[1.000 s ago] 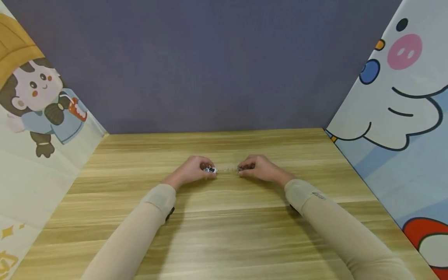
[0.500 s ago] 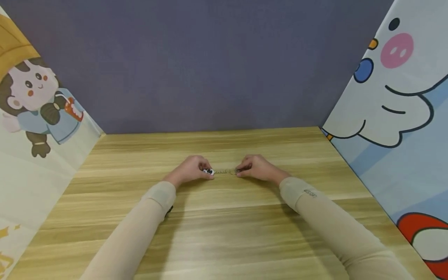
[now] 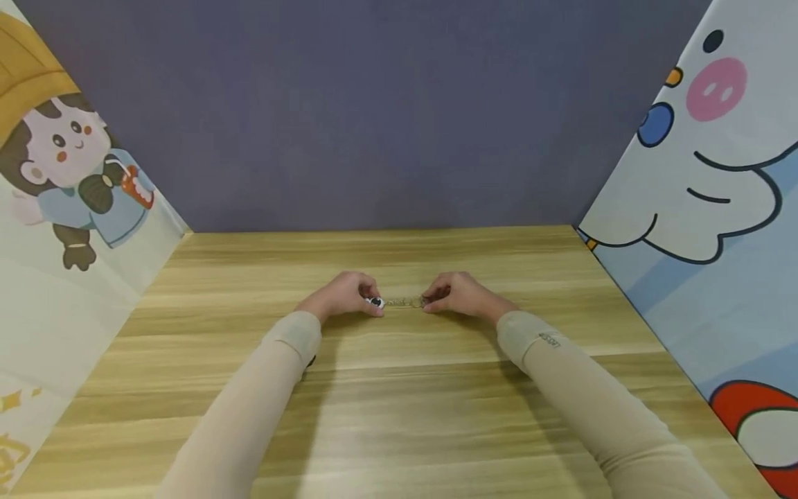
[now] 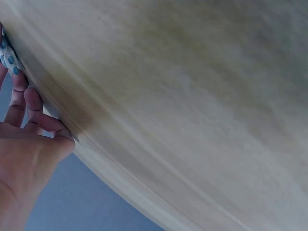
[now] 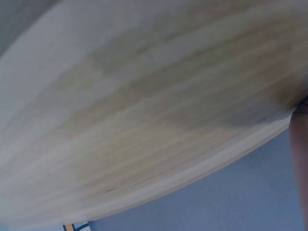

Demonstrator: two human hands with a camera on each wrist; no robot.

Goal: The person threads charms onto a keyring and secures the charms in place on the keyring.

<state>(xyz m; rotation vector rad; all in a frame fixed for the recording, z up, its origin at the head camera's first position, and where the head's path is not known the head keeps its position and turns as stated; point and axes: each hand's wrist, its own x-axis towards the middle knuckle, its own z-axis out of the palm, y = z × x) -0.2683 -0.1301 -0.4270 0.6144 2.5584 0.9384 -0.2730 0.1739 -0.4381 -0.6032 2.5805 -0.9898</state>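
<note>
Over the middle of the table, my left hand (image 3: 346, 294) pinches a small white charm (image 3: 377, 303) with a dark mark between thumb and fingers. In the left wrist view the charm (image 4: 9, 58) shows blue spots, and part of it is hidden behind the fingers. A thin, see-through wavy chain-like strand (image 3: 402, 303) runs from it to the right, close over the wood. My right hand (image 3: 460, 294) pinches the strand's other end, which its fingertips mostly hide. Only a sliver of the right hand (image 5: 301, 159) shows in the right wrist view.
Both hands work on a wood-grain table (image 3: 399, 402). A dark purple-grey panel (image 3: 386, 118) rises at its far edge. Printed cartoon panels stand along the left side (image 3: 81, 298) and the right side (image 3: 661, 298).
The camera view has shifted slightly. Both hands keep their pinch at nearly the same distance apart, and the charm has turned a little in the left fingers.
</note>
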